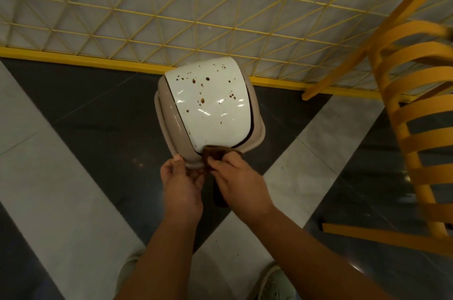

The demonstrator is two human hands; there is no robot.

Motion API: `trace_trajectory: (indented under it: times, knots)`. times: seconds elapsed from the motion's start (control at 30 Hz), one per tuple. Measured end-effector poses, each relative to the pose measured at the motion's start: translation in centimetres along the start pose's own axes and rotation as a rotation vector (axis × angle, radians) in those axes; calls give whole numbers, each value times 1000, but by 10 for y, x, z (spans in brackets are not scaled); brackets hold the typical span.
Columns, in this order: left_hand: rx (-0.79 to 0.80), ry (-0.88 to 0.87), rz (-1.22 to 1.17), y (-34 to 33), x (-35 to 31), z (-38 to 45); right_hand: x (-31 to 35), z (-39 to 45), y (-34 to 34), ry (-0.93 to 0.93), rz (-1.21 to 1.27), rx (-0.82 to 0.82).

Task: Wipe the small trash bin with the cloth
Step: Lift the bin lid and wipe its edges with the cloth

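The small trash bin [208, 113] stands on the floor [85, 128] of dark and pale polished tiles, directly in front of a yellow wire-mesh panel [171, 5] whose bottom rail runs just behind the bin. The bin has a beige body and a glossy white curved lid [210, 101], and the lid is speckled with brown spots, most of them across its upper and middle part. At the bin's near edge, the left hand [181, 184] holds the beige rim, thumb on top and fingers curled beneath it, so this grip is grasping the bin. Just beside it, at the same near edge, the right hand [241, 184] has its grip clenched round a brown cloth [217, 153]; the bunched end of the cloth is pressed against the lower edge of the white lid, and a loose tail of it hangs down between the two hands on the near side of the bin. To the right of the bin, well apart from it, stands a yellow chair [411, 128] with a slatted curved back, its legs resting on the floor. On the near side of the bin, below the forearms, the toes of two pale shoes [274, 280] show against the tiles.
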State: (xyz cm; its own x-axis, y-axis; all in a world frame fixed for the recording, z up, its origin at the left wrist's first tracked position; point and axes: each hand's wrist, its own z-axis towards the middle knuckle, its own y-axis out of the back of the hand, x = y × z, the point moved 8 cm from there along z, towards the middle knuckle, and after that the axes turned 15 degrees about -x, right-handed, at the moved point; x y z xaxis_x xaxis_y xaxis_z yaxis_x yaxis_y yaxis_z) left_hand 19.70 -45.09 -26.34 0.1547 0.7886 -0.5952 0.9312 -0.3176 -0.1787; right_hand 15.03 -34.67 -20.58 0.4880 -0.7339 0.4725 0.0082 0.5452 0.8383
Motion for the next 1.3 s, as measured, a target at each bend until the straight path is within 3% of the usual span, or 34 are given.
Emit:
trace_trajectory:
  times: [0.1, 0.27, 0.4, 0.53, 0.73, 0.87, 1.0, 1.3]
  knots:
    - [30, 22, 33, -3, -5, 7, -17, 9, 17, 19, -30, -62]
    - [-6, 37, 18, -1, -4, 10, -65, 4, 47, -226, -24, -181]
    - [-59, 32, -32, -5, 12, -11, -51, -10, 30, -224, 75, -156]
    - [45, 56, -40, -30, 29, -33, -45, -17, 19, -194, 87, -87]
    - [37, 62, -59, -32, 25, -28, -84, -12, 62, -514, 182, -418]
    - [26, 30, -39, -28, 25, -31, -64, -12, 41, -389, 154, -298]
    - [20, -13, -14, -26, 16, -28, -66, -1, 41, -400, 181, -323]
    - [-23, -14, 56, -16, 14, -24, -88, 48, 75, -663, 295, -509]
